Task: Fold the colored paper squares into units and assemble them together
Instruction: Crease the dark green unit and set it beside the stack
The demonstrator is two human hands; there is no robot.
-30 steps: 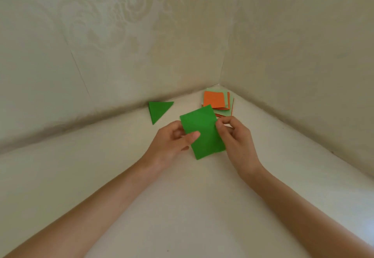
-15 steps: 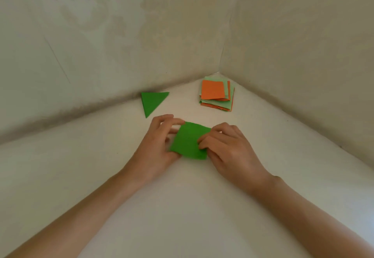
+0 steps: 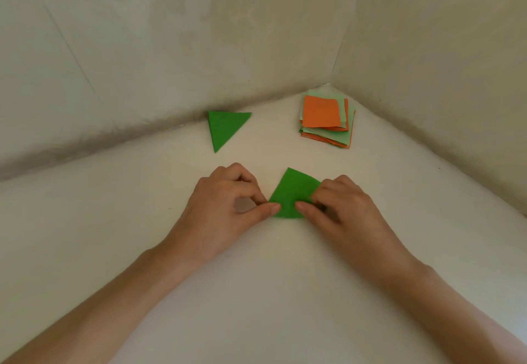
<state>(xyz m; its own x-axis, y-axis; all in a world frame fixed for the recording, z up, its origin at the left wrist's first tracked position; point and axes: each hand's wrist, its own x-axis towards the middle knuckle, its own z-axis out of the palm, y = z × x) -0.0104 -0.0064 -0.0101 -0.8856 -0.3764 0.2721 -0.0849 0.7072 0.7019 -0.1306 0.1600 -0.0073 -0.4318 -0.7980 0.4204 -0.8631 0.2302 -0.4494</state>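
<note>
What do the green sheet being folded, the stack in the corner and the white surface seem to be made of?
The green sheet: thin matte paper; it bends in a soft curve and shows no shine. The stack: the same kind of paper, orange and pale green, thin layered edges visible. The white surface: unclear, perhaps painted board or plaster; matte, slightly uneven.

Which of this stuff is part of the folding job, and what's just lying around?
In use: green sheet being folded, folded green triangle, stack of orange and green squares.
Just there: white surface, walls.
</note>
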